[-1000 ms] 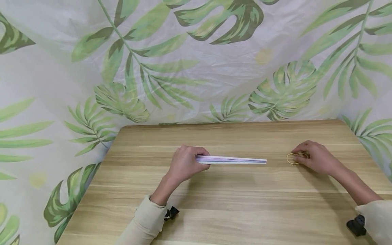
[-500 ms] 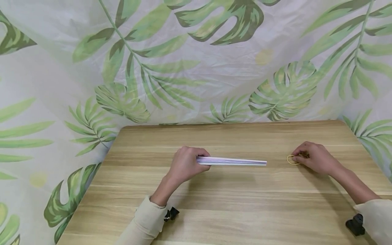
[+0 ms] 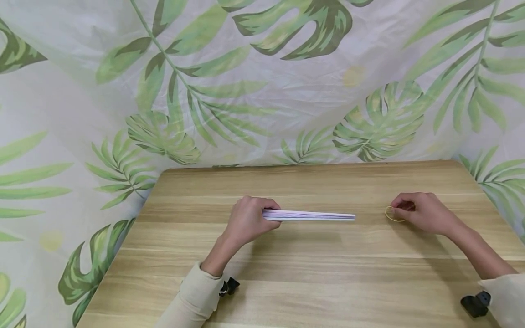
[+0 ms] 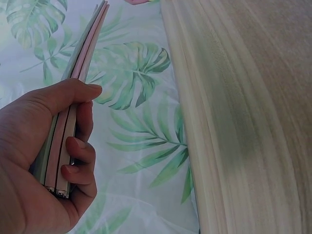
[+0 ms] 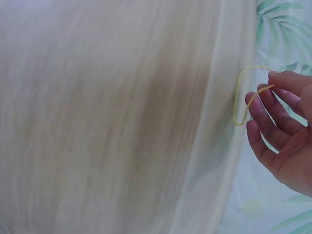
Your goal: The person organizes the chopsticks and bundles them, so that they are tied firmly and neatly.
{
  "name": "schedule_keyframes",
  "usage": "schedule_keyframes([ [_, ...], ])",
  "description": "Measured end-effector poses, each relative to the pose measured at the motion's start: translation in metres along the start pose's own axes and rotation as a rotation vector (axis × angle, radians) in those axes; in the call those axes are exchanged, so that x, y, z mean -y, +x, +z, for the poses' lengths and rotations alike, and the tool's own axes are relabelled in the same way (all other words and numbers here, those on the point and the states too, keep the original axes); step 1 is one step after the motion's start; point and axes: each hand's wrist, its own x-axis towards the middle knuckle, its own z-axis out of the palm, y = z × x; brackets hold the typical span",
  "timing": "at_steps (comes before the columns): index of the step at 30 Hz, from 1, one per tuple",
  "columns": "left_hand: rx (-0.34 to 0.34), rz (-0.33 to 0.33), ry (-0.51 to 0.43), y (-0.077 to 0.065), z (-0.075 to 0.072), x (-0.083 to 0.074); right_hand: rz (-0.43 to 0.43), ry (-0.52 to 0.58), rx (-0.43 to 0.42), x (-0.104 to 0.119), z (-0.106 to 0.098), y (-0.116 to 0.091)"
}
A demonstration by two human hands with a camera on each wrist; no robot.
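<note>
My left hand [image 3: 250, 220] grips a bundle of slim pastel chopsticks [image 3: 311, 215], which points right, held above the table. In the left wrist view the fingers curl round the thick square ends of the chopsticks [image 4: 61, 151], while the thin ends reach up past the thumb. To the right, my right hand [image 3: 426, 212] pinches a thin yellow rubber band [image 3: 387, 214] between thumb and fingertips. The right wrist view shows the rubber band [image 5: 236, 102] hanging as a loose loop from the fingertips. A gap separates the band from the chopstick tips.
Both hands are over a wood-grain table [image 3: 320, 282]. Behind it hangs a pale cloth with green leaf print [image 3: 303, 91], reaching the table's back edge. Small black devices [image 3: 476, 304] sit at both cuffs.
The rubber band has turned a little in my right fingers and its loop looks different; that hand has dropped slightly. My left hand and the chopsticks have hardly moved.
</note>
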Motion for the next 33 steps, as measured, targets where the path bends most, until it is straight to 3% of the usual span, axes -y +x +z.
schedule_keyframes([
  [10, -0.011, -0.005, 0.017, -0.001, 0.0, 0.0, -0.041, 0.145, 0.021, 0.03, -0.004, -0.005],
  [17, -0.006, -0.013, 0.008, -0.001, 0.001, -0.001, 0.031, 0.276, 0.033, 0.051, -0.009, -0.007],
  [23, -0.007, -0.011, 0.004, -0.001, 0.003, 0.0, 0.013, 0.387, 0.057, 0.067, -0.01, -0.006],
  [33, -0.003, 0.006, 0.001, -0.001, 0.004, -0.003, -0.022, 0.468, 0.037, 0.088, -0.005, -0.004],
])
